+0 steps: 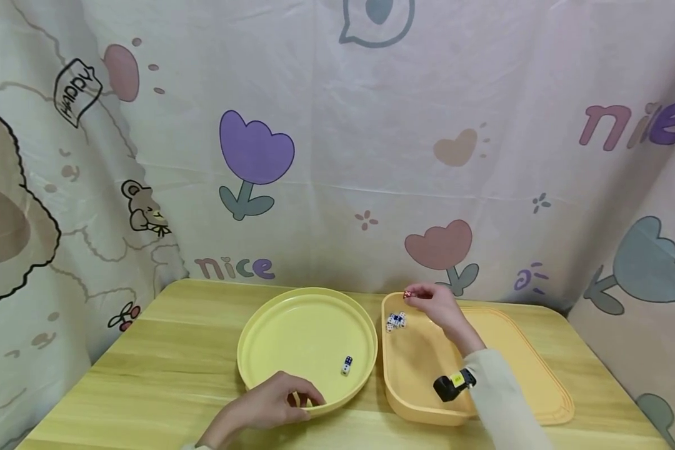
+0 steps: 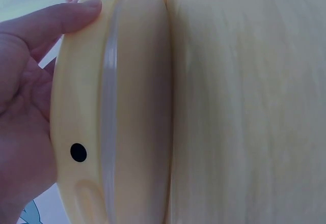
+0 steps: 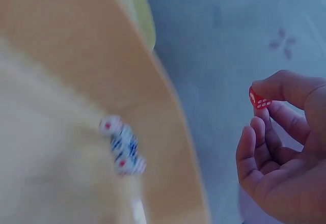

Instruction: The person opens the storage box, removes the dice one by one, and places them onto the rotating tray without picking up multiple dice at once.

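Note:
My left hand (image 1: 270, 401) grips the near rim of a round yellow tray (image 1: 281, 337), its thumb against the outer wall in the left wrist view. Near the tray's right side a blue die (image 1: 349, 360) and a white die (image 1: 345, 370) lie together. Between the thumb and fingers of my right hand (image 1: 437, 307) is a red die (image 1: 407, 294) with white pips, held above the far-left corner of an orange box (image 1: 422, 356). Several white and blue dice (image 3: 123, 147) are clustered below it inside the box, blurred in the right wrist view.
Right of the box, partly behind my forearm, lies a flat orange lid-like piece (image 1: 531, 369). All stand on a wood-grain table (image 1: 163, 356). A printed curtain (image 1: 326, 156) hangs behind the table's back edge. On my right wrist is a small black camera (image 1: 452, 384).

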The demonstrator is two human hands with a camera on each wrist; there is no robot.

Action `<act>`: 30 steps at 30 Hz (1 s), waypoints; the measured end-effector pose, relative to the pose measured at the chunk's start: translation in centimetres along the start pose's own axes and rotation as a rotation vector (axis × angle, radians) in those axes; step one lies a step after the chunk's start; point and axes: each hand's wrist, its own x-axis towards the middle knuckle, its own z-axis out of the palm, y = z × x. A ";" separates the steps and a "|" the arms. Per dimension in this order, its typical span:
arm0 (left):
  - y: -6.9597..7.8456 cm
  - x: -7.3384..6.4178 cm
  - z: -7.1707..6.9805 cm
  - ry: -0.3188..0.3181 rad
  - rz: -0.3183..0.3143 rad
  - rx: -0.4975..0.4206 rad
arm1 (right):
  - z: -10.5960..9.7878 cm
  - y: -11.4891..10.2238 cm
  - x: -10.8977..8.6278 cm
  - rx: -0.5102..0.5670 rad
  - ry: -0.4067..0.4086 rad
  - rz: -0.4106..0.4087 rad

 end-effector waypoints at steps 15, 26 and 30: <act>-0.1 0.0 0.0 -0.002 0.026 0.014 | 1.6 -3.8 -3.9 0.052 0.053 -0.105; 0.0 -0.1 -0.1 -0.004 0.037 0.044 | 4.0 -4.0 -5.3 0.089 0.021 -0.110; 0.1 -0.1 -0.1 -0.001 0.023 0.038 | 4.7 -3.5 -5.5 0.082 0.013 -0.090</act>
